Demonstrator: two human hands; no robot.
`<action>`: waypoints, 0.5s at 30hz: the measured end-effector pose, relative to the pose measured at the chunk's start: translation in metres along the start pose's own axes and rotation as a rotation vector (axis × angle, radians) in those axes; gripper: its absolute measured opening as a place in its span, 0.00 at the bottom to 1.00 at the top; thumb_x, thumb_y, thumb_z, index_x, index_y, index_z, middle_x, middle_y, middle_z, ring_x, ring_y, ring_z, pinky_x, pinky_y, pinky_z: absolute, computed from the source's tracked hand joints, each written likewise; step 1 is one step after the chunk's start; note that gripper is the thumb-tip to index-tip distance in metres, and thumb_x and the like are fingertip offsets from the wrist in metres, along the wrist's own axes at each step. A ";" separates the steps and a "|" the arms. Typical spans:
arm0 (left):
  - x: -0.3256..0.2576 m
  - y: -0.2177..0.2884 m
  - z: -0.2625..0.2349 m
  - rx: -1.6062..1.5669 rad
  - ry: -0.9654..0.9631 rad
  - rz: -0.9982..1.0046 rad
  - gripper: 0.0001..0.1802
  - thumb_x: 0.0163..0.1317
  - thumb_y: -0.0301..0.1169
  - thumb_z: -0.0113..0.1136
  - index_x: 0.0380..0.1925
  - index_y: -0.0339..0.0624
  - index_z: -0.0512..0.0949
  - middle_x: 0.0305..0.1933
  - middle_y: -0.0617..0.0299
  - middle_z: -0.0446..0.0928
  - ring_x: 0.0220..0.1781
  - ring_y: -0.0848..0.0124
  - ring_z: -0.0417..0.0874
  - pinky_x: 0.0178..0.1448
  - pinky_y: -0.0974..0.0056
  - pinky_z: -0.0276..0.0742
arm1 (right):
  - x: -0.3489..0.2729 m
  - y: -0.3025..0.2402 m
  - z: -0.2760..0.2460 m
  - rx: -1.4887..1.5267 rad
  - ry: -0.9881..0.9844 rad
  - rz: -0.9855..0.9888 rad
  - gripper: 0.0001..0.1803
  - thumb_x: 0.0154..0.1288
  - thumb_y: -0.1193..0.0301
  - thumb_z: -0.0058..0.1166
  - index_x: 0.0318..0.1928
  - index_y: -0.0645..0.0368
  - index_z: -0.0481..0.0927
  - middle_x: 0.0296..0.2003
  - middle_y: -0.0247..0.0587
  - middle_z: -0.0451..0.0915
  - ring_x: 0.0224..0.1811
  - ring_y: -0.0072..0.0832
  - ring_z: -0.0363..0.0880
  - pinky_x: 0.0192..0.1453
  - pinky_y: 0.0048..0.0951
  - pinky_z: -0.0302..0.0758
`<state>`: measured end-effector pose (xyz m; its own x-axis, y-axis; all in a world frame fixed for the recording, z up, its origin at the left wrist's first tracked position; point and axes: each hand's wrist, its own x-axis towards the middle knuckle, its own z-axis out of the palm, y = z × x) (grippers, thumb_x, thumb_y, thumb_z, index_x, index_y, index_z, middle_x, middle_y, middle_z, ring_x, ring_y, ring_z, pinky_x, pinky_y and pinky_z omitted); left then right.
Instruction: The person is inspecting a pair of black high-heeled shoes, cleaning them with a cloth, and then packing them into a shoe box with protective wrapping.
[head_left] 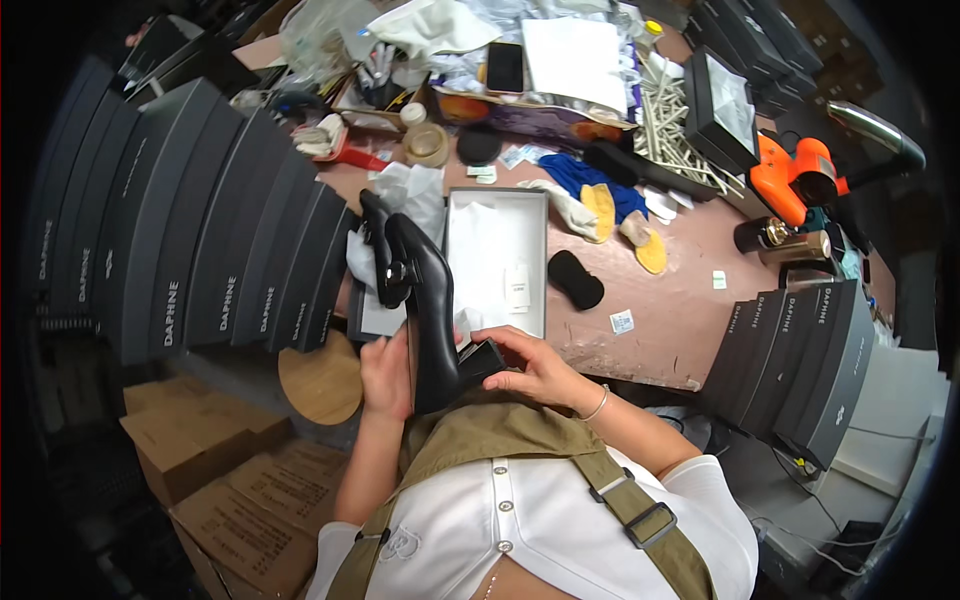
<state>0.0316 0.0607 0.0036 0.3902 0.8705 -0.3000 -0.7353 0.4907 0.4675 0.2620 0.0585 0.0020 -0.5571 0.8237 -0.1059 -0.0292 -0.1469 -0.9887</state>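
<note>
Cluttered bench [690, 300]; both hands on blk shoe [428, 300].

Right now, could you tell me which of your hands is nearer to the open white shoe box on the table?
Right. The right hand sits just below the open white shoe box, at the heel of the black shoe. The left hand holds the shoe farther left, below the box's corner.

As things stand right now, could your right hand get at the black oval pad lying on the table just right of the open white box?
Probably yes. The black oval pad lies bare on the table, just beyond the right hand, nothing between them. But that hand is on the heel of the black shoe, so it must let go first.
</note>
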 end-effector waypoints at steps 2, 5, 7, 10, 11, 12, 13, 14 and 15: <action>-0.006 -0.027 -0.011 0.036 0.091 0.000 0.33 0.64 0.43 0.55 0.64 0.38 0.61 0.53 0.50 0.74 0.58 0.60 0.77 0.62 0.56 0.74 | -0.001 0.002 -0.015 -0.016 -0.090 0.176 0.30 0.59 0.68 0.66 0.61 0.61 0.70 0.54 0.40 0.74 0.54 0.27 0.72 0.61 0.29 0.69; 0.002 -0.039 -0.012 0.115 0.303 -0.123 0.30 0.61 0.33 0.62 0.61 0.40 0.63 0.48 0.55 0.74 0.55 0.64 0.78 0.59 0.59 0.76 | -0.003 0.032 -0.045 -0.151 -0.097 0.095 0.33 0.58 0.63 0.67 0.60 0.62 0.70 0.51 0.46 0.77 0.49 0.30 0.78 0.52 0.30 0.75; 0.010 -0.043 -0.006 0.161 0.301 -0.088 0.29 0.60 0.33 0.63 0.59 0.40 0.64 0.47 0.57 0.74 0.52 0.65 0.79 0.58 0.60 0.77 | -0.001 0.057 -0.087 -0.301 0.099 0.154 0.33 0.56 0.62 0.67 0.59 0.62 0.71 0.52 0.51 0.76 0.50 0.37 0.78 0.53 0.34 0.74; 0.023 -0.031 0.003 0.213 0.281 0.041 0.29 0.59 0.33 0.64 0.58 0.40 0.65 0.45 0.58 0.74 0.49 0.67 0.79 0.55 0.62 0.78 | 0.001 0.096 -0.133 -1.061 0.500 0.034 0.31 0.52 0.63 0.68 0.55 0.62 0.72 0.58 0.57 0.70 0.57 0.50 0.72 0.60 0.40 0.70; 0.030 -0.026 0.005 0.201 0.293 0.063 0.29 0.59 0.33 0.65 0.57 0.40 0.65 0.45 0.59 0.74 0.49 0.68 0.79 0.54 0.63 0.78 | 0.004 0.115 -0.141 -1.070 0.450 0.048 0.30 0.53 0.65 0.67 0.54 0.62 0.72 0.58 0.57 0.69 0.58 0.52 0.70 0.61 0.42 0.69; 0.038 -0.023 0.006 0.180 0.309 0.089 0.28 0.58 0.33 0.65 0.57 0.41 0.65 0.45 0.59 0.74 0.48 0.69 0.79 0.53 0.63 0.78 | 0.004 0.139 -0.147 -1.083 0.391 0.063 0.28 0.53 0.66 0.66 0.53 0.62 0.71 0.59 0.58 0.68 0.59 0.53 0.69 0.63 0.43 0.68; 0.044 -0.021 0.002 0.152 0.330 0.110 0.29 0.58 0.34 0.66 0.57 0.42 0.65 0.45 0.59 0.74 0.47 0.70 0.79 0.52 0.64 0.77 | 0.004 0.151 -0.152 -1.096 0.322 0.078 0.27 0.53 0.68 0.64 0.53 0.62 0.71 0.60 0.58 0.67 0.60 0.55 0.67 0.64 0.44 0.66; 0.047 -0.018 0.003 0.134 0.355 0.166 0.29 0.58 0.34 0.66 0.57 0.42 0.65 0.45 0.59 0.74 0.47 0.70 0.78 0.52 0.64 0.77 | 0.006 0.152 -0.154 -1.028 0.423 0.049 0.25 0.54 0.69 0.63 0.52 0.63 0.71 0.59 0.59 0.67 0.61 0.54 0.67 0.65 0.44 0.66; 0.051 -0.014 0.008 0.116 0.381 0.222 0.29 0.58 0.35 0.65 0.57 0.43 0.65 0.45 0.59 0.74 0.47 0.70 0.78 0.53 0.64 0.77 | 0.008 0.152 -0.157 -0.954 0.521 0.023 0.24 0.54 0.71 0.61 0.52 0.63 0.71 0.59 0.59 0.67 0.61 0.54 0.67 0.65 0.44 0.66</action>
<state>0.0663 0.0981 -0.0118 -0.0178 0.8897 -0.4562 -0.7030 0.3133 0.6384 0.3835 0.1291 -0.1653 -0.1218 0.9904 0.0650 0.7591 0.1352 -0.6368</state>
